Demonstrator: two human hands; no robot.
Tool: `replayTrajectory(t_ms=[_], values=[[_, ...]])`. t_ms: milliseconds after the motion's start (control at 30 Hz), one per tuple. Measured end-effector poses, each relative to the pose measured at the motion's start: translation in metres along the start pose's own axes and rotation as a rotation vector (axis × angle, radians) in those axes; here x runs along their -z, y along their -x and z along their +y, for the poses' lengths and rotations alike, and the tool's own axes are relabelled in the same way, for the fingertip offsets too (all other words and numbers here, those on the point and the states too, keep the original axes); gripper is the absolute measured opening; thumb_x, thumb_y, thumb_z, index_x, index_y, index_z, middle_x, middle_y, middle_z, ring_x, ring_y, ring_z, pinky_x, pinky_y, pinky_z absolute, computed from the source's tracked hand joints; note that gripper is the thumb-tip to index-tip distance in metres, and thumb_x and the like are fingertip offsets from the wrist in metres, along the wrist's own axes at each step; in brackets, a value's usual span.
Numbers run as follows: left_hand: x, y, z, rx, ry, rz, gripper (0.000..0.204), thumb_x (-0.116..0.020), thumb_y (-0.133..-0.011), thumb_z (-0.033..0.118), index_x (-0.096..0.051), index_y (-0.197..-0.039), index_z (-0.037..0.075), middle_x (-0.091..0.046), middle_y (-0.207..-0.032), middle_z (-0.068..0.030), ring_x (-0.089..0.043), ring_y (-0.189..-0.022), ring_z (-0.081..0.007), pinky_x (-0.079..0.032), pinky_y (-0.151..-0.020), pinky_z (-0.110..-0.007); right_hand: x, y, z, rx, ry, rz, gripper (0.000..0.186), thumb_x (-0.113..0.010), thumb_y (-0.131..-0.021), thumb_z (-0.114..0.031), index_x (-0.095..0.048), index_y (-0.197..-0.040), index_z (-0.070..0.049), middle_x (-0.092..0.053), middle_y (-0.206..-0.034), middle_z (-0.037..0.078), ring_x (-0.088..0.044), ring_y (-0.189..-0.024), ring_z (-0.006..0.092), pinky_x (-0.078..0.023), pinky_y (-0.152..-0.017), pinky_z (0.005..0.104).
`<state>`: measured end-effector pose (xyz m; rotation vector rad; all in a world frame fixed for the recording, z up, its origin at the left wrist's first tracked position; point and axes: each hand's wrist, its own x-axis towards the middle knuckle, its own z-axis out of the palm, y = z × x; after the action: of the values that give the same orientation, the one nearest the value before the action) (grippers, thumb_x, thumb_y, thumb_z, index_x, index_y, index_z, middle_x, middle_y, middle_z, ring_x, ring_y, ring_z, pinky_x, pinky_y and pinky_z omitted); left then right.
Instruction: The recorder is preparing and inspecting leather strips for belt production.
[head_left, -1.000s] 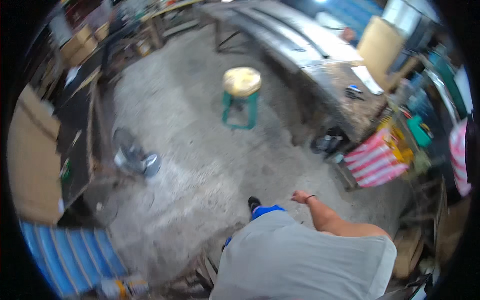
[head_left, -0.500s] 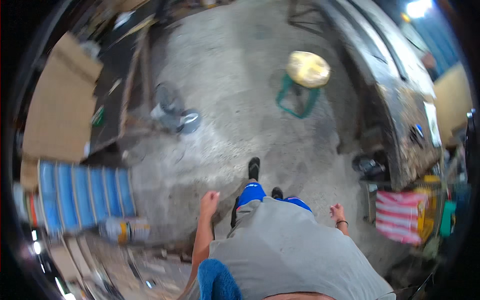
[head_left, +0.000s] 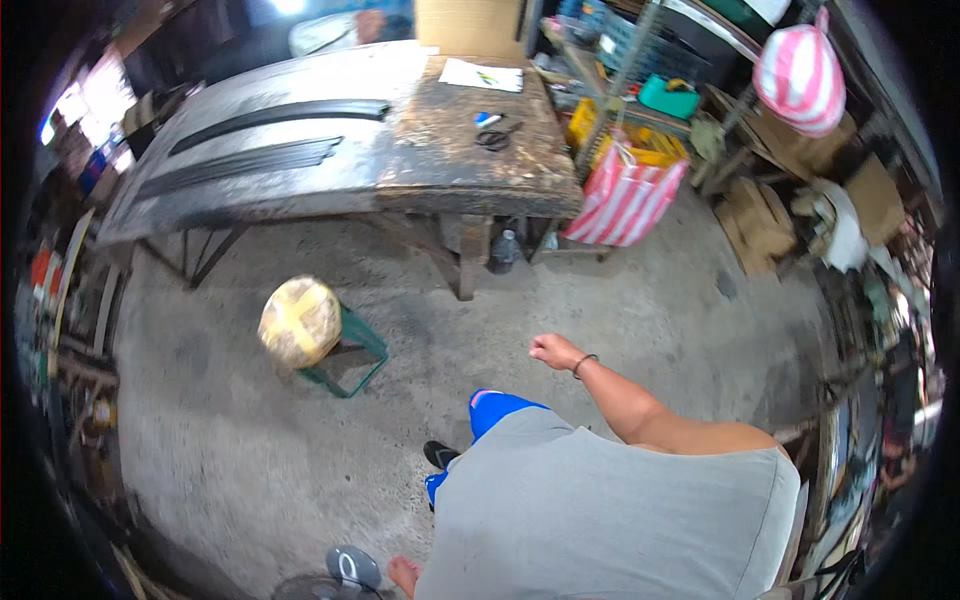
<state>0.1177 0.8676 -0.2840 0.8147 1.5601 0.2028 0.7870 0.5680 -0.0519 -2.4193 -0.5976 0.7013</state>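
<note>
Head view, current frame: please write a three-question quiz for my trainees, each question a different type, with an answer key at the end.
1. True or false: the right hand is touching the workbench.

2. Which of these lies on the shiny left part of the workbench?
A) a striped bag
B) long dark strips
C) a plastic bottle

3. Fill in the missing word: the round-topped stool has ____ legs.

Key:
1. False; bare floor shows between them.
2. B
3. green
</note>
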Motion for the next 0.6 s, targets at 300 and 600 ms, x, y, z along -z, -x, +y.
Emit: replayTrajectory(t_ms=[300,600], values=[[-0.072,0.024,0.278,-0.349,-0.154,0.142,0.027,-0.053,-0.094,0.026,-0.058,-0.097,-0.001,-0.056,-0.07,-0.0082,-0.049,-0.055,-0.0214,-0.038,-0.047,-0.035,0.023,-0.016,-0.025,-0.142,-0.142,0.342,0.019,-0.063,-0.089,-0.022,-0.066,-0.095,-0.005,-0.067,-0.085,0.012,-0.063,-0.081,0.0231,-0.05,-0.074,0.0377],[-0.231,0.024,0.386,-0.37,-0.371,-0.028,0.018,-0.058,-0.096,0.024,-0.051,-0.091,0.008,-0.049,-0.068,-0.0004,-0.045,-0.051,-0.011,-0.036,-0.043,-0.025,0.148,-0.191,-0.015,-0.027,-0.22,0.897,0.016,-0.062,-0.088,-0.02,-0.066,-0.092,-0.004,-0.067,-0.087,0.013,-0.065,-0.082,0.027,-0.051,-0.075,0.0375]])
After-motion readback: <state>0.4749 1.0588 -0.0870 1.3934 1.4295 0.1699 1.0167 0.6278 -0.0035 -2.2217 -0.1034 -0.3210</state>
